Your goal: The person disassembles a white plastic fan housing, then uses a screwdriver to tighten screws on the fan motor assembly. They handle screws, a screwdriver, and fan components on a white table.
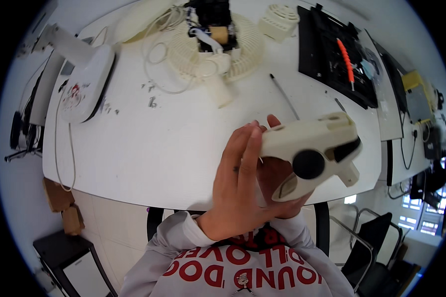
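Above the near right part of the white table [134,163], I hold a cream plastic housing [282,141] with a round black disc on its side and a dark slot at its right end. My left hand [235,183] is at the housing's left end, its long fingers pressed together against the edge. Behind and below the piece, my right hand [274,178] supports it, with most of its fingers hidden. Beyond it lies a thin dark rod [284,96], perhaps a screwdriver. Several small screws [152,103] are scattered on the table to the left.
At the back, a cream fan grille [252,47] lies under an exposed motor [219,34] with a looping cable. A cream vented cover [279,22] is beside it. On the right is a black tool case [314,54] with an orange-handled tool [345,59]. A white stand [86,89] occupies the left.
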{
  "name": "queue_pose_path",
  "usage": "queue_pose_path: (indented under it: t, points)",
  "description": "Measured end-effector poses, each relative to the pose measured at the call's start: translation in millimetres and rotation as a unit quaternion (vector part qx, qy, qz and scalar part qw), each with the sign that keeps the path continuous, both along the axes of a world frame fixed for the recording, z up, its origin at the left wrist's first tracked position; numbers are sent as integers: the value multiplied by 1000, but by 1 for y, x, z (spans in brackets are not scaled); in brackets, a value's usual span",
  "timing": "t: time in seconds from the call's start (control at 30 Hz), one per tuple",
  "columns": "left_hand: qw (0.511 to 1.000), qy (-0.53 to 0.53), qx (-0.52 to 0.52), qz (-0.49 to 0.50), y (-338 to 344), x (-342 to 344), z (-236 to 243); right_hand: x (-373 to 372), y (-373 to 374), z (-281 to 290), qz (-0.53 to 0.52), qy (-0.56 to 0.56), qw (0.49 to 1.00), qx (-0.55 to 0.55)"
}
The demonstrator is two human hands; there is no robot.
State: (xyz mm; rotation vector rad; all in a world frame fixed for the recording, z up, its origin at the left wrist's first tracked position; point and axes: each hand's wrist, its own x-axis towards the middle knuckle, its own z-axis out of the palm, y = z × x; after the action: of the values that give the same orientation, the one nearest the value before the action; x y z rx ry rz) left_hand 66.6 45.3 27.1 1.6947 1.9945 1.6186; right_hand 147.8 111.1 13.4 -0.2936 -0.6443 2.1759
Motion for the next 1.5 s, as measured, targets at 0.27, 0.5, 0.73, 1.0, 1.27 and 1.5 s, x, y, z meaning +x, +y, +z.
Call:
queue_pose_path:
  t: [0.27, 0.5, 0.73, 1.0, 1.27, 1.5]
  points:
    - [999, 17, -1, -33, -2, -1, 12, 1, 1, -22, -36, 86, 994, 59]
    - [999, 37, -9, -31, -3, -2, 11, 1, 1, -40, -37, 157, 987, 22]
    - [996, 58, 14, -63, -1, -1, 14, 2, 6, -47, -62, 123, 987, 87]
    - [997, 42, -26, -67, 0, -2, 15, 0, 3, -39, -77, 181, 980, 27]
    - [999, -17, -17, -45, 7, -7, 3, 12, 2, -31, -114, -92, 988, 54]
    - [992, -88, -17, -84, 4, -12, -8, 10, -3, -34, -124, -216, 965, 86]
